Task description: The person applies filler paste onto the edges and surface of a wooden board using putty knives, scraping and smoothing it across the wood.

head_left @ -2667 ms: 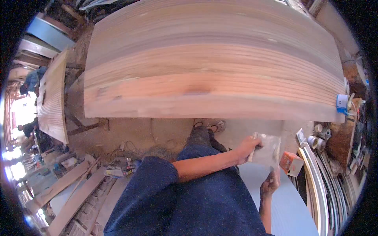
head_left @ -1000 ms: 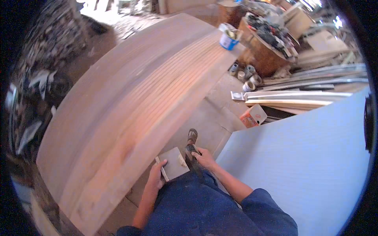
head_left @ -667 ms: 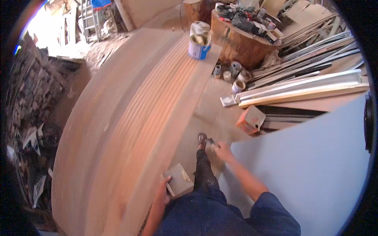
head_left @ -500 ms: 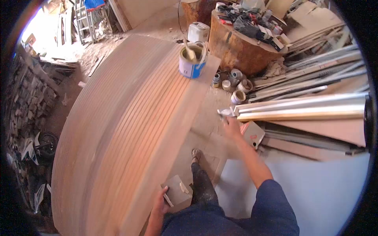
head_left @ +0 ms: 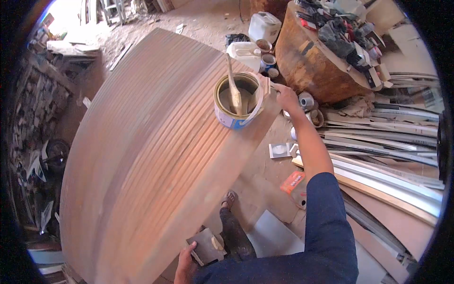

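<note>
Blue-and-white can (head_left: 230, 119) with a wooden stick (head_left: 234, 90) inside

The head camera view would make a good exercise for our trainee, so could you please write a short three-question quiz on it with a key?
1. What does the left hand hold?
2. Choose one. In the picture, the right hand is:
a) to the left of the can
b) to the right of the can
c) down on the floor
3. True or false: the can lies tipped on its side.

Key:
1. A flat plate with a pale lump on it.
2. b
3. False; it stands upright on the grooved panel.
</note>
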Demonstrator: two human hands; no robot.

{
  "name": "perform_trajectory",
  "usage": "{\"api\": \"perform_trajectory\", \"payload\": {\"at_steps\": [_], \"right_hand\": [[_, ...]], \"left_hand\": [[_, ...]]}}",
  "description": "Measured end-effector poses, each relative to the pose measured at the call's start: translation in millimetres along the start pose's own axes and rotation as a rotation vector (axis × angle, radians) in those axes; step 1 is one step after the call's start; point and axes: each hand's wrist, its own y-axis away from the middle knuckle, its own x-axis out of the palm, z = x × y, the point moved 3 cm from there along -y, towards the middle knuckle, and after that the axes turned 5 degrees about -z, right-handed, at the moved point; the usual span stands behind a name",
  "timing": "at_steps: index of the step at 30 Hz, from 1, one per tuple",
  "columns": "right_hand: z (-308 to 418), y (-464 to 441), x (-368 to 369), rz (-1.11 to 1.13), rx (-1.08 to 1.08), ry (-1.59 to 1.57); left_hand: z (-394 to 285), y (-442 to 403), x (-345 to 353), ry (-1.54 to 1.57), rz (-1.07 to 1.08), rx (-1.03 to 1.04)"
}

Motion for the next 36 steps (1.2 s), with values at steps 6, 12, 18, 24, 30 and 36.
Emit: {"api": "perform_trajectory", "payload": {"at_steps": [6, 12, 18, 24, 30, 36], "right_hand": [[3.3, 16.0, 1.3, 0.215, -0.211, 0.16], [46.0, 128.7, 12.0, 0.191, -0.222, 0.228], [172.7, 285.4, 44.8, 0.191, -0.273, 0.047], [339.9, 495.5, 34.2, 0.589, -0.296, -0.154], [355.3, 552.4, -35.2, 0.739, 0.037, -0.77], [300.2, 517.7, -113.1, 0.195, 0.784, -1.298]], "left_hand": [[-23.8, 14.3, 34.6, -0.08, -0.007, 0.065], [-3.3, 11.9, -7.2, -0.031, 0.056, 0.011], [2.3, 32.9, -69.2, -0.003, 0.087, 0.052], [6.3, 54.3, -152.1, 0.134, 0.052, 0.047], [-19.5, 88.0, -151.9, 0.189, 0.103, 0.136], [-8.8, 54.7, -71.5, 0.192, 0.236, 0.252]]}}
